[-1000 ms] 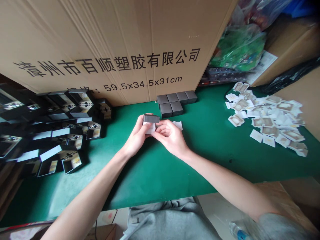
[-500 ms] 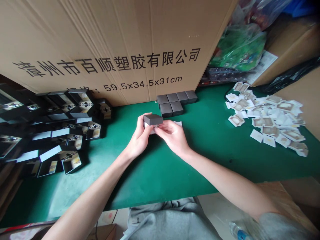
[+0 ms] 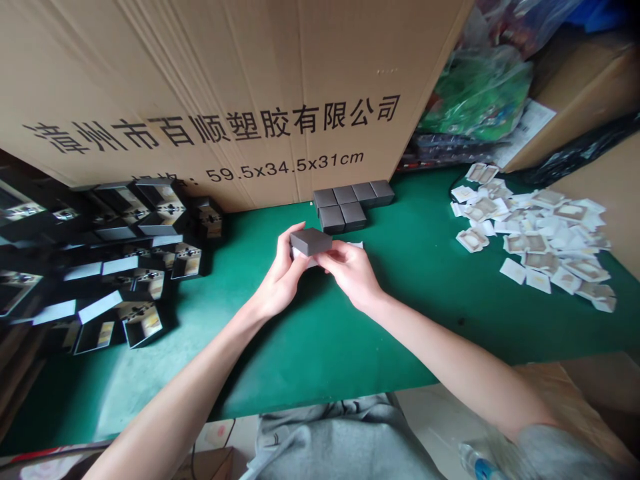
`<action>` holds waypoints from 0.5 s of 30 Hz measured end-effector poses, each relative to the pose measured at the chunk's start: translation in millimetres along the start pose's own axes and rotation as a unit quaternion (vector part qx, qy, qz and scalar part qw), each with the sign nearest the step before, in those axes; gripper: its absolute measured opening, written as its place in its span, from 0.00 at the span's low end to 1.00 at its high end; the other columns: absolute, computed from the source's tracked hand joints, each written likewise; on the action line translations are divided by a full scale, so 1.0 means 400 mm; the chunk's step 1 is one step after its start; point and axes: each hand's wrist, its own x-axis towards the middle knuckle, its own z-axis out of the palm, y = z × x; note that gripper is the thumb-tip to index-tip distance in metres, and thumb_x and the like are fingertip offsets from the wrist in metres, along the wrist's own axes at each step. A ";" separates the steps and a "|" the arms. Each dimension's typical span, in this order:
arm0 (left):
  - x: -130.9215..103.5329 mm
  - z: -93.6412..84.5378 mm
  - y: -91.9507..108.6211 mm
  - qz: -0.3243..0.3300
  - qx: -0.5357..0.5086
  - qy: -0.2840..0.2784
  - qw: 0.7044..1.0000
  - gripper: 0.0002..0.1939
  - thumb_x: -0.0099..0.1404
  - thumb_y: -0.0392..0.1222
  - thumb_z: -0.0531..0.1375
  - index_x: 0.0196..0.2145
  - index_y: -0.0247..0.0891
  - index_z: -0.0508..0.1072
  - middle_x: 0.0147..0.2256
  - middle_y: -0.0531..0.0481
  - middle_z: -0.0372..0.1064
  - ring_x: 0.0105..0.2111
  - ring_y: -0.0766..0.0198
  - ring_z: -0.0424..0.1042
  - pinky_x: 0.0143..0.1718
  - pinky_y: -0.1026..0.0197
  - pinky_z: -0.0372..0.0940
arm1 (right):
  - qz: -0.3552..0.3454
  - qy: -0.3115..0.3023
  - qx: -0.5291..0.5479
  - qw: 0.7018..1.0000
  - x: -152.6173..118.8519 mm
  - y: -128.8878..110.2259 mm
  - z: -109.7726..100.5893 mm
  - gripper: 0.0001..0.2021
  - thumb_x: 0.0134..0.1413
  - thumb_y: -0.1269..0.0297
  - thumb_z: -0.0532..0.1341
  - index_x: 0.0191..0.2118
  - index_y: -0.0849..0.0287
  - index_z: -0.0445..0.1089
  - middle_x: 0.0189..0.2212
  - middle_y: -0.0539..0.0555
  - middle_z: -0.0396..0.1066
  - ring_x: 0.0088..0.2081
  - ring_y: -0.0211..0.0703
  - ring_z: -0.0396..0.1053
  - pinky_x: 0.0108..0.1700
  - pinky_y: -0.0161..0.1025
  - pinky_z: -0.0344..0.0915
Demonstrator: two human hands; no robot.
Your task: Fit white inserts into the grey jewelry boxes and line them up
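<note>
A small dark grey box (image 3: 311, 241) is held above the green table, its top facing up, with something white showing along its lower edge. My left hand (image 3: 283, 277) wraps round its left side, thumb in front. At the box's lower right, the fingers of my right hand (image 3: 351, 272) are pressed together against it. Partly hidden behind my right hand lies a white piece (image 3: 358, 245). Several closed dark boxes (image 3: 334, 219) stand in two rows just beyond my hands.
Open dark boxes (image 3: 145, 323) crowd the left side of the green table (image 3: 320, 360). White inserts (image 3: 537, 243) are heaped at the right. A large cardboard carton (image 3: 240, 80) rises behind; plastic bags (image 3: 480, 93) lie at the back right.
The held box has shifted slightly to the right and turned a little, and its top shows more. Both hands have moved slightly with it.
</note>
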 end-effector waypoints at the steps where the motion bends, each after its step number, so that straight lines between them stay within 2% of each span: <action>1: 0.000 -0.001 0.000 -0.001 0.001 -0.001 1.000 0.29 0.74 0.49 0.53 0.67 0.44 0.47 0.64 0.39 0.58 0.60 0.51 0.66 0.61 0.45 0.65 | -0.003 -0.005 0.003 1.000 0.001 -0.001 0.000 0.16 0.46 0.51 0.71 0.33 0.58 0.75 0.32 0.53 0.77 0.37 0.44 0.74 0.41 0.41 0.70; 7: -0.002 -0.010 -0.009 -0.011 0.014 0.003 1.000 0.28 0.74 0.50 0.53 0.67 0.47 0.48 0.65 0.41 0.56 0.62 0.51 0.63 0.62 0.46 0.64 | -0.015 -0.035 0.005 0.999 0.002 -0.006 -0.001 0.16 0.46 0.51 0.71 0.35 0.58 0.77 0.33 0.54 0.78 0.38 0.45 0.74 0.44 0.43 0.70; 12: -0.003 -0.003 0.002 -0.035 -0.012 0.019 0.999 0.28 0.73 0.52 0.54 0.66 0.47 0.52 0.63 0.42 0.59 0.58 0.51 0.67 0.60 0.47 0.66 | -0.024 -0.026 0.005 0.999 -0.002 -0.005 0.001 0.15 0.47 0.51 0.71 0.32 0.58 0.76 0.26 0.50 0.74 0.34 0.44 0.73 0.41 0.42 0.71; 15: -0.001 -0.004 0.005 -0.050 -0.019 0.025 0.998 0.28 0.72 0.52 0.55 0.65 0.47 0.53 0.63 0.42 0.60 0.57 0.51 0.69 0.59 0.47 0.67 | -0.027 -0.022 -0.004 0.999 -0.002 -0.002 0.002 0.17 0.46 0.49 0.71 0.33 0.58 0.76 0.28 0.51 0.75 0.35 0.45 0.74 0.42 0.43 0.71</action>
